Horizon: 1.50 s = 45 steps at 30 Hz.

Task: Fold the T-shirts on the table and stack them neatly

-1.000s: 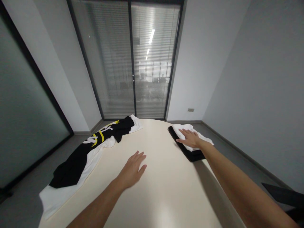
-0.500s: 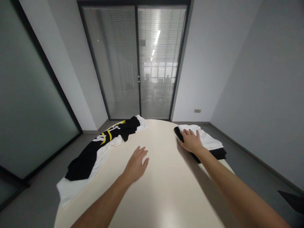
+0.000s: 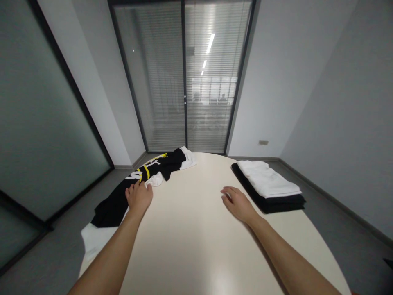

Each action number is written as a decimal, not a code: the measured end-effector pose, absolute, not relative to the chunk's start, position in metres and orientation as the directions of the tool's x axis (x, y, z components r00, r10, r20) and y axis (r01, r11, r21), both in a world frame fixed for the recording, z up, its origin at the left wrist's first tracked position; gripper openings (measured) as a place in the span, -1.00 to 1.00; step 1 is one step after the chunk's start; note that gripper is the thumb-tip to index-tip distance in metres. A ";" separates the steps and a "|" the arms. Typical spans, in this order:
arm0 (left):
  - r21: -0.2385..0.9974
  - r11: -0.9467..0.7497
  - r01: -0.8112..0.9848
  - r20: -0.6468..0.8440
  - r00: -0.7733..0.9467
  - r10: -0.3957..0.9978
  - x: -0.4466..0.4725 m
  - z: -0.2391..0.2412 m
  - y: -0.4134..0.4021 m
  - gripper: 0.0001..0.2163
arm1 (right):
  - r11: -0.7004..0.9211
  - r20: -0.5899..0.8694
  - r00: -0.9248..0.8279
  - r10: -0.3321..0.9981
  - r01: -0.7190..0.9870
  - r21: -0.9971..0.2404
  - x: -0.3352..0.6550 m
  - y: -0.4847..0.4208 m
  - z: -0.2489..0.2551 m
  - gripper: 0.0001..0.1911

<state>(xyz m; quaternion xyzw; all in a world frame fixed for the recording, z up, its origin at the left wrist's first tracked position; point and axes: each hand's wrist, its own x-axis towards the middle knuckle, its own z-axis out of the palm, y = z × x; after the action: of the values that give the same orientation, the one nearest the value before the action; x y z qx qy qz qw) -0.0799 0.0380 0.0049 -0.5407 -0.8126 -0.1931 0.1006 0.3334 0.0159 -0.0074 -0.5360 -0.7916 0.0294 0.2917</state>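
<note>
two bare hands work over the bench (image 3: pixel 190 237) in the head view. the left hand (image 3: pixel 139 198), left of centre, has its fingers slightly apart over the near edge of the black garment (image 3: pixel 112 205); whether they pinch any cloth i cannot tell. the right hand (image 3: pixel 239 205), right of centre, is loosely curved with a gap between thumb and forefinger, holding nothing, just beside the folded stack (image 3: pixel 285 203).

for handling the garment well, a light touch with flat fingers seems best, since a hard drag would likely ruck the layers. it would help to take the black and white layers together, and to bring the right hand across for a second hold well apart from the first. the forearm is best kept from brushing the loose cloth at the lower left.

the black garment lies stretched along the left of the frame, with white and yellow print toward its far end. white cloth (image 3: pixel 96 239) shows at both ends and in a crumpled bit by the left fingertips; whether it is a separate piece is unclear. the stack at right is black with a white folded piece (image 3: pixel 267 178) on top.
</note>
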 end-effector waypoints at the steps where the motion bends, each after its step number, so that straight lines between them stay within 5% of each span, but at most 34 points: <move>1: 0.216 0.332 0.918 0.366 -0.392 0.844 -0.081 0.008 0.038 -0.57 | 0.426 0.427 -0.255 0.867 0.825 -0.372 0.335 0.016 -0.008 -0.71; 10: 0.219 0.271 0.937 0.358 -0.336 0.871 -0.088 0.015 0.037 -0.60 | 0.446 0.407 -0.283 0.868 0.806 -0.390 0.336 0.016 -0.007 -0.69; 14: 0.309 0.234 0.922 0.472 -0.362 0.804 -0.085 0.007 0.042 -0.55 | 0.445 0.398 -0.291 0.870 0.812 -0.377 0.338 0.016 -0.008 -0.68; 18: 0.407 0.003 0.913 0.652 -0.293 0.700 -0.081 0.013 0.042 -0.50 | 0.446 0.399 -0.295 0.868 0.817 -0.367 0.336 0.015 -0.007 -0.67; 24: 0.119 -0.542 0.832 0.820 0.226 0.526 -0.036 0.044 0.014 -0.45 | 0.454 0.410 -0.296 0.863 0.812 -0.368 0.336 0.014 -0.007 -0.67; 28: 0.036 -0.801 0.597 0.528 0.669 0.523 0.012 0.051 -0.017 -0.55 | 0.447 0.406 -0.292 0.866 0.816 -0.366 0.338 0.016 -0.009 -0.67; 30: 0.037 -0.838 0.544 0.425 0.750 0.506 0.029 0.047 -0.027 -0.65 | 0.449 0.407 -0.294 0.865 0.815 -0.366 0.339 0.016 -0.010 -0.67; 35: 0.056 -0.534 0.844 0.439 0.459 0.772 0.033 0.030 -0.024 -0.52 | 0.447 0.406 -0.289 0.867 0.811 -0.377 0.338 0.016 -0.009 -0.68; 39: 0.147 -0.363 0.920 0.302 0.308 0.902 0.015 0.021 -0.007 -0.78 | 0.455 0.416 -0.288 0.863 0.802 -0.388 0.337 0.015 -0.008 -0.68; 45: 0.298 -0.484 0.822 0.455 0.323 0.830 0.027 0.034 -0.017 -0.73 | 0.475 0.424 -0.294 0.856 0.770 -0.425 0.333 0.011 -0.001 -0.62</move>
<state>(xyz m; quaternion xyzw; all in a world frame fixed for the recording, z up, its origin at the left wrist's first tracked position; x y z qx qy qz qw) 0.0268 -0.0175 0.0343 -0.8134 -0.5077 -0.2838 -0.0063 0.3327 0.0110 -0.0011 -0.5074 -0.8014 0.0697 0.3090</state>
